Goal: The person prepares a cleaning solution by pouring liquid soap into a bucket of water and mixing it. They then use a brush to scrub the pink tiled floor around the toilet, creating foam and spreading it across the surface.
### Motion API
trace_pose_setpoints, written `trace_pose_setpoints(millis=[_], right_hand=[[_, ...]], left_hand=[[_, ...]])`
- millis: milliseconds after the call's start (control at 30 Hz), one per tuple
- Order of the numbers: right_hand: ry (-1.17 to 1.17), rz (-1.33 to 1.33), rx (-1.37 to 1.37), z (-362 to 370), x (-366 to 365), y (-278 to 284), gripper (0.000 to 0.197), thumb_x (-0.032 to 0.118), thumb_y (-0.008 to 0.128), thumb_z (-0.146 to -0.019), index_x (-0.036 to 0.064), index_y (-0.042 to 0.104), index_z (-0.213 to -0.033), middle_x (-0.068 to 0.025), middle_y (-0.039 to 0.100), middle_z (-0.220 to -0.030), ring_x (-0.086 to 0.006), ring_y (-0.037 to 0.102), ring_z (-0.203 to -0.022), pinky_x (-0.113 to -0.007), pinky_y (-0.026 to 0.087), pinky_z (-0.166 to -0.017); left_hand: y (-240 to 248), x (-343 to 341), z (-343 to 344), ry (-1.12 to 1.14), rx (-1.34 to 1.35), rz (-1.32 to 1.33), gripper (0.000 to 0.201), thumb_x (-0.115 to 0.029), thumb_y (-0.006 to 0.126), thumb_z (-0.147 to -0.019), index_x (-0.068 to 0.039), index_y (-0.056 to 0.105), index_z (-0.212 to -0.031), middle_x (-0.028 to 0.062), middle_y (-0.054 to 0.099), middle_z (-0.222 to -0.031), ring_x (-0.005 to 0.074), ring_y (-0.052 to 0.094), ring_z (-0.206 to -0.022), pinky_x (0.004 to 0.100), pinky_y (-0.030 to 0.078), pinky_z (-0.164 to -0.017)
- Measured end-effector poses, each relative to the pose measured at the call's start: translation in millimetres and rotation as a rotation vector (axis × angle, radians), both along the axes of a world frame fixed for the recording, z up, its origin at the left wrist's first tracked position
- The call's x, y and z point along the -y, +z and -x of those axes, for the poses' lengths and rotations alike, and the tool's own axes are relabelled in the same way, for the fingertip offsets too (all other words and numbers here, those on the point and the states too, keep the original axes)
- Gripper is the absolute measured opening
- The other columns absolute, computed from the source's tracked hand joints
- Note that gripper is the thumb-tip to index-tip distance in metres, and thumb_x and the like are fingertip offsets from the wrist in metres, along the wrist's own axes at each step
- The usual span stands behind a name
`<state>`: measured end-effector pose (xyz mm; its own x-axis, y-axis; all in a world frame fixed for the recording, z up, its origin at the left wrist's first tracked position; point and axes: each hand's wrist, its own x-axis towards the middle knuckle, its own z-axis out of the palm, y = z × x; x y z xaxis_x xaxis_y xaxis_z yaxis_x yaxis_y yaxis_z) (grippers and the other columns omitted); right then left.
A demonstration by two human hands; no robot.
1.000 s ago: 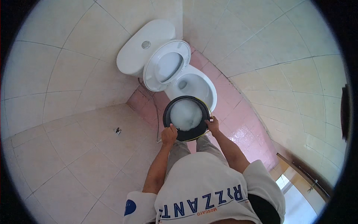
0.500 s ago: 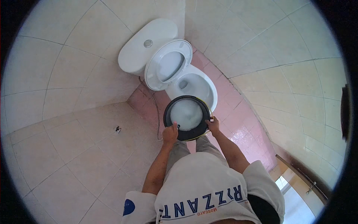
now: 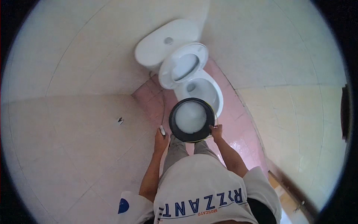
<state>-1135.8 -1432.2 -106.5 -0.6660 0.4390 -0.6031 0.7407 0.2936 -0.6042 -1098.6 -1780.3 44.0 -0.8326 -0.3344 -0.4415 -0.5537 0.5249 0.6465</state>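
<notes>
A black bucket (image 3: pixel 174 126) of whitish, foamy-looking liquid (image 3: pixel 191 117) is held in front of my legs, just short of the toilet bowl (image 3: pixel 217 98). My right hand (image 3: pixel 216 131) grips its right rim, beside the thin yellow handle (image 3: pixel 217 118). Left of the bucket and apart from it, my left hand (image 3: pixel 160 142) is closed around a white bidet sprayer (image 3: pixel 162 130). From the sprayer a thin grey hose (image 3: pixel 163 106) runs back toward the wall by the toilet.
The white toilet's seat and lid (image 3: pixel 184 65) stand raised against the cistern (image 3: pixel 166 42). Pink floor tiles (image 3: pixel 238 130) surround the bowl. Tiled walls rise on both sides, and a small fitting (image 3: pixel 120 120) sits on the left wall. A door edge (image 3: pixel 294 194) shows at lower right.
My left hand has moved left, off the bucket's rim, with the sprayer in it. The bucket, still in my right hand, appears slightly farther right. The whole view has shifted somewhat.
</notes>
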Motion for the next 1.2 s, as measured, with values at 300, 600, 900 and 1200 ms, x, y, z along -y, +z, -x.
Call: trace_pose_setpoints(millis=[300,600,900,1200], right_hand=[[-0.037,0.188,0.015,13.2,13.3,52.0,0.042,0.017,0.081,-0.074,0.0083,0.041,-0.085,-0.0056,0.049,-0.068,-0.0151,0.05,-0.051,-0.031,0.045,-0.04],[0.015,0.089,0.011,9.0,-3.3,38.5,0.039,0.021,0.079,-0.078,0.0102,0.042,-0.085,-0.0032,0.047,-0.06,-0.0138,0.044,-0.04,-0.03,0.039,-0.034],[-0.003,0.098,0.056,10.0,-5.6,38.5,0.039,0.016,0.08,-0.076,0.009,0.042,-0.083,-0.0068,0.052,-0.07,-0.0144,0.051,-0.051,-0.031,0.04,-0.038],[-0.036,0.128,0.092,11.8,12.1,53.6,0.039,0.017,0.08,-0.076,0.0096,0.043,-0.08,-0.0036,0.049,-0.064,-0.0127,0.045,-0.048,-0.029,0.038,-0.039]], left_hand=[[37.2,147.9,-2.4,0.319,-0.281,0.309,0.022,-0.003,0.07,-0.08,0.003,0.057,-0.097,0.0189,0.064,-0.094,0.0314,0.063,-0.083,0.0397,0.049,-0.074],[60.6,238.9,43.8,0.365,-0.268,0.533,0.023,-0.003,0.073,-0.077,0.001,0.06,-0.095,0.0185,0.065,-0.088,0.0368,0.063,-0.079,0.0416,0.049,-0.071],[23.3,262.9,37.0,0.409,-0.282,0.397,0.02,0.002,0.07,-0.079,0.0,0.06,-0.096,0.018,0.066,-0.084,0.0337,0.065,-0.079,0.0401,0.049,-0.069],[25.9,253.4,30.9,0.281,-0.212,0.465,0.02,-0.002,0.068,-0.082,-0.001,0.058,-0.1,0.0192,0.065,-0.088,0.0373,0.063,-0.083,0.0445,0.047,-0.073]])
